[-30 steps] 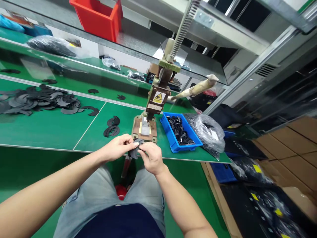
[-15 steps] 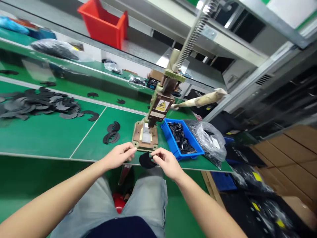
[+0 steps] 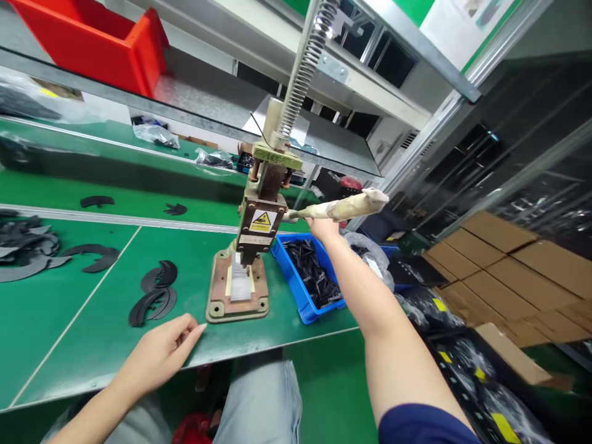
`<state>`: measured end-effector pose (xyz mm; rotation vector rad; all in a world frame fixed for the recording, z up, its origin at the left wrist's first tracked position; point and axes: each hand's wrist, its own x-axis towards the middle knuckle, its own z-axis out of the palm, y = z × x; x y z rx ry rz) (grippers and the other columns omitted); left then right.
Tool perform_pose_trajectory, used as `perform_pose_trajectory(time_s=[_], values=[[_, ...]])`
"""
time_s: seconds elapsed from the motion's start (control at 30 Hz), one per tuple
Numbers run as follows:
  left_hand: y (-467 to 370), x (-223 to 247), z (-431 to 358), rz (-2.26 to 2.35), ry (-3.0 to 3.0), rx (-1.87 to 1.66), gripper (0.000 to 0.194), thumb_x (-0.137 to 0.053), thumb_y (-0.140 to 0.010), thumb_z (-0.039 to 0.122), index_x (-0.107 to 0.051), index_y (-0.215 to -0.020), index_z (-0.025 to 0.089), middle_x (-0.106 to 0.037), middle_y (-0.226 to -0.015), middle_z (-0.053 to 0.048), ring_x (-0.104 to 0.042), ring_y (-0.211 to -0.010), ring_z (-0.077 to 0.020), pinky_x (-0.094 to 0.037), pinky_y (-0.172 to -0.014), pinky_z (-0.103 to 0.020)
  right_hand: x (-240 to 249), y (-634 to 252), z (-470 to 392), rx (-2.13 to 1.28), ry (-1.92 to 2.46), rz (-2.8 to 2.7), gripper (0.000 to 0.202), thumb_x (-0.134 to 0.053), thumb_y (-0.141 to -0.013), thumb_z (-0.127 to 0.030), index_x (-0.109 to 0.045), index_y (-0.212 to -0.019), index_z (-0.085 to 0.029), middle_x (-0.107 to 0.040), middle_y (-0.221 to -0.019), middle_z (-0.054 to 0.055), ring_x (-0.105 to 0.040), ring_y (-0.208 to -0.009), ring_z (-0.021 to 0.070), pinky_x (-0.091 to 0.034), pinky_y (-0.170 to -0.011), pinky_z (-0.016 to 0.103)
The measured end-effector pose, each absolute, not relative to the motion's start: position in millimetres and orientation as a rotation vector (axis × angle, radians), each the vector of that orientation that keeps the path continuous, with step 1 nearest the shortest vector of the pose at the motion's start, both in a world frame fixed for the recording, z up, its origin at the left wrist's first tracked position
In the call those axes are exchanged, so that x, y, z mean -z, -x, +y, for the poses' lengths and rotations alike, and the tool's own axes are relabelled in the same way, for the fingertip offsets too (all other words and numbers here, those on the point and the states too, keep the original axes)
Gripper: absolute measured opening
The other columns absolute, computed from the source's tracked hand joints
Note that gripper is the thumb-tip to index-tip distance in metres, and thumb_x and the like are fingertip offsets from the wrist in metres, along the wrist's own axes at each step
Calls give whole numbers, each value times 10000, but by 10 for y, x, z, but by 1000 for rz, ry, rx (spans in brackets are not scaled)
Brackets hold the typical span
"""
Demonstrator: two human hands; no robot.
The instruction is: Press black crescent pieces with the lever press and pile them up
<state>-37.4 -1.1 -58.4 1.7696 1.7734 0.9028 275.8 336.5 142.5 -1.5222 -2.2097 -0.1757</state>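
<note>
My left hand [image 3: 161, 351] rests at the table's front edge, left of the bench press [image 3: 259, 228]. Its fingers are curled with the thumb lying alongside, and nothing shows in them. My right hand [image 3: 322, 229] is stretched out beyond the blue bin [image 3: 300, 302], right under the press's wrapped lever handle [image 3: 345, 206]. Its fingers are mostly hidden there, so I cannot tell whether they grip the lever. A pale block [image 3: 240, 287] sits on the press base [image 3: 217, 302] below the ram. Small black parts [image 3: 312, 271] fill the bin.
Curved black pieces [image 3: 155, 293] lie left of the press, with a larger pile [image 3: 23, 246] farther left. A red bin [image 3: 102, 46] stands on the shelf above. Clear plastic bags [image 3: 370, 253] lie behind the blue bin; stacked cartons [image 3: 499, 259] stand at the right.
My right hand has moved from the table edge up and away to the lever; the black piece it held no longer shows. My left hand stays near the edge, and the view has shifted right.
</note>
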Motion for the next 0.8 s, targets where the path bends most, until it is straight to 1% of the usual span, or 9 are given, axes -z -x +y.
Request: perform_pose_trajectory(time_s=[0.1,0.2,0.3,0.4,0.47,0.57,0.8], values=[[388,576,-7,1787,-1773,-924,387,-536,-994,570,-594,-763,265,-591,-635,26,-577,-611,-192,-476,-611,-275,-1417,-2792,3635,183,1695,-2223,412,-644,-1012,-445,-649,-1319,-170,-672,-1369,103,-660,-1269,246,-545,-1129,521],[389,565,-9,1782,-1775,-919,392,-529,-996,578,-611,-769,269,-606,-642,21,-591,-617,-198,-483,-614,-278,-1282,-2878,3626,150,1802,-2294,387,-593,-1036,-447,-653,-1328,-200,-671,-1387,125,-646,-1304,263,-531,-1146,526],[384,552,-13,1780,-1776,-899,388,-518,-1006,575,-621,-787,270,-617,-653,22,-600,-623,-195,-478,-616,-274,-1097,-3029,3454,47,1870,-2433,358,-571,-1047,-445,-671,-1296,-207,-699,-1332,118,-666,-1266,249,-538,-1136,507],[382,540,-21,1789,-1797,-868,396,-506,-1018,566,-608,-780,266,-622,-661,25,-601,-627,-188,-469,-631,-267,-908,-3204,3210,-143,1912,-2623,384,-645,-1011,-457,-666,-1283,-185,-707,-1290,89,-691,-1185,224,-582,-1075,493],[382,535,-28,1795,-1806,-848,397,-512,-1016,570,-609,-781,265,-635,-673,29,-612,-641,-187,-468,-645,-264,-785,-3299,3032,-295,1932,-2744,385,-674,-995,-449,-668,-1273,-182,-710,-1271,85,-701,-1138,210,-606,-1033,464],[378,533,-41,1799,-1810,-811,381,-527,-1010,582,-639,-820,271,-669,-700,35,-637,-659,-187,-470,-652,-263,-617,-3377,2783,-440,1964,-2845,414,-683,-990,-446,-648,-1307,-182,-698,-1285,89,-702,-1123,210,-621,-998,450],[356,517,-73,1825,-1842,-781,391,-508,-1026,588,-644,-852,266,-675,-701,40,-641,-655,-179,-456,-640,-258,-441,-3396,2512,-349,1998,-2777,431,-671,-996,-446,-627,-1333,-181,-670,-1333,99,-684,-1169,227,-617,-1007,464]])
